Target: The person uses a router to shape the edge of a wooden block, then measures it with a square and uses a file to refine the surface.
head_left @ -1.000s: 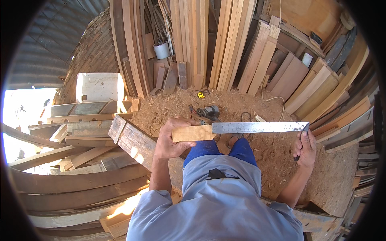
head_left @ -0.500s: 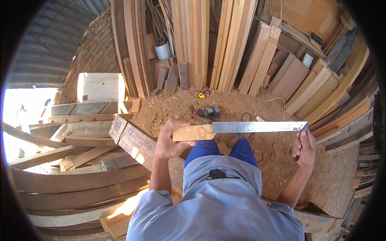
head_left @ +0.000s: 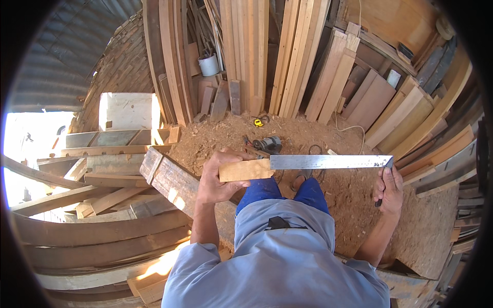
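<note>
My left hand (head_left: 214, 177) grips a short block of pale wood (head_left: 245, 170), thumb below and fingers behind it. My right hand (head_left: 389, 191) is closed around the dark handle of a try square (head_left: 331, 162), and the handle's lower tip shows under the fingers. The square's steel blade lies level across my front and points left. Its free end meets the right end of the block, which has a small notch at its lower corner. Whether blade and block touch or merely overlap is hard to tell.
Beyond my knees, a grey power tool (head_left: 268, 143) and a yellow tape measure (head_left: 258, 122) lie on sawdust-covered ground. A worn plank (head_left: 172, 179) slants by my left arm. Tall boards (head_left: 244, 56) lean at the back, near a white bucket (head_left: 208, 65). Stacked timber lines both sides.
Both hands stay almost where they were. The block has shifted very slightly left and down, and the blade's face catches the light a little differently.
</note>
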`<control>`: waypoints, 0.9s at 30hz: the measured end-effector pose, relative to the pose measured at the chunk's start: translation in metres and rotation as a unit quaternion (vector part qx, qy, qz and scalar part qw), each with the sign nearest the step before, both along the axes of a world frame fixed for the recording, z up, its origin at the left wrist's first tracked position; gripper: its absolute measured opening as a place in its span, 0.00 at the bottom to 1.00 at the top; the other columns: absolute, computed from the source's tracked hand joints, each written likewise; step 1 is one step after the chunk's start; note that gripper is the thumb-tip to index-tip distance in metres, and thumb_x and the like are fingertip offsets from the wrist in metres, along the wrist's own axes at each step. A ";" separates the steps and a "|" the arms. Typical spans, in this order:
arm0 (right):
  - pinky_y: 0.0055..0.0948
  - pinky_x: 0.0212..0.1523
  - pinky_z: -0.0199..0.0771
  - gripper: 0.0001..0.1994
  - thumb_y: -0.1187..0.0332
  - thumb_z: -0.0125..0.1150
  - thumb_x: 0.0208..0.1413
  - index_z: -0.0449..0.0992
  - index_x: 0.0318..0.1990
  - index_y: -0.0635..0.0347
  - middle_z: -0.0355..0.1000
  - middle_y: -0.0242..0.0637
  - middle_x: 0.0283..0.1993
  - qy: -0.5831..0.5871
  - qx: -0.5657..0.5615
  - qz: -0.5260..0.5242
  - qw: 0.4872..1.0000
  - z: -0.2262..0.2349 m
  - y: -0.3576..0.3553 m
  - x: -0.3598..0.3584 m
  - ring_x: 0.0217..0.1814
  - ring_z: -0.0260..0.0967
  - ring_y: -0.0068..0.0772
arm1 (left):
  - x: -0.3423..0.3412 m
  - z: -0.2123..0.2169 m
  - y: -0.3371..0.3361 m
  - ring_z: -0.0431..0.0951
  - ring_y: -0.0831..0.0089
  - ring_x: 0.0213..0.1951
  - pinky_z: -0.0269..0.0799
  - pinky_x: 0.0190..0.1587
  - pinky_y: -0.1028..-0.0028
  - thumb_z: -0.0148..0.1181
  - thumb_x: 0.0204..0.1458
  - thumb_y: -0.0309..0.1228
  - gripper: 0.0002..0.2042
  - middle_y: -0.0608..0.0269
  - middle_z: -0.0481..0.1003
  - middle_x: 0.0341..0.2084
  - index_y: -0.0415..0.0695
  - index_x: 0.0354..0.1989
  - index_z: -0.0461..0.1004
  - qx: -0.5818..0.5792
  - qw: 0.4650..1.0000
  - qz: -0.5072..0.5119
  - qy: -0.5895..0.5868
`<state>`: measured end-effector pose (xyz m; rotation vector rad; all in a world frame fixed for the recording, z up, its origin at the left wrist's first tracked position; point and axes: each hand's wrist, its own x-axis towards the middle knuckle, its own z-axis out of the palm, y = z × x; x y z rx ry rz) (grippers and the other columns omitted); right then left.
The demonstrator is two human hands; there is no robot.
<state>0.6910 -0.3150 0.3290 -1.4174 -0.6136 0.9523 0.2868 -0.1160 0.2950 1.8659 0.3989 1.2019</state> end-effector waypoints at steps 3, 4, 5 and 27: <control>0.16 0.13 0.57 0.12 0.57 0.50 0.72 0.69 0.40 0.53 0.59 0.20 0.20 0.002 0.005 0.005 1.000 0.000 0.000 0.000 0.13 0.53 0.11 | 0.000 0.000 -0.001 0.82 0.58 0.45 0.77 0.45 0.62 0.79 0.46 0.38 0.27 0.45 0.81 0.43 0.44 0.47 0.68 0.001 1.000 0.004 0.002; 0.16 0.12 0.57 0.12 0.57 0.50 0.72 0.68 0.40 0.53 0.59 0.20 0.20 0.002 0.007 0.007 1.000 -0.002 -0.001 0.001 0.13 0.53 0.11 | 0.000 0.001 -0.001 0.82 0.58 0.45 0.77 0.45 0.62 0.79 0.46 0.39 0.27 0.45 0.81 0.43 0.44 0.47 0.68 0.001 1.000 0.006 0.002; 0.16 0.12 0.57 0.12 0.57 0.50 0.72 0.68 0.40 0.53 0.59 0.20 0.20 0.002 0.009 0.009 1.000 -0.003 -0.001 0.002 0.13 0.53 0.11 | 0.000 0.001 -0.001 0.82 0.59 0.44 0.77 0.45 0.62 0.79 0.46 0.39 0.27 0.45 0.81 0.43 0.44 0.47 0.68 0.004 1.000 0.006 0.003; 0.17 0.12 0.58 0.13 0.56 0.52 0.71 0.68 0.39 0.53 0.58 0.21 0.19 0.000 0.002 -0.004 1.000 -0.009 -0.003 -0.001 0.13 0.53 0.13 | 0.000 0.001 -0.001 0.81 0.58 0.47 0.76 0.47 0.61 0.79 0.45 0.35 0.26 0.46 0.81 0.44 0.44 0.47 0.68 0.005 1.000 -0.003 0.016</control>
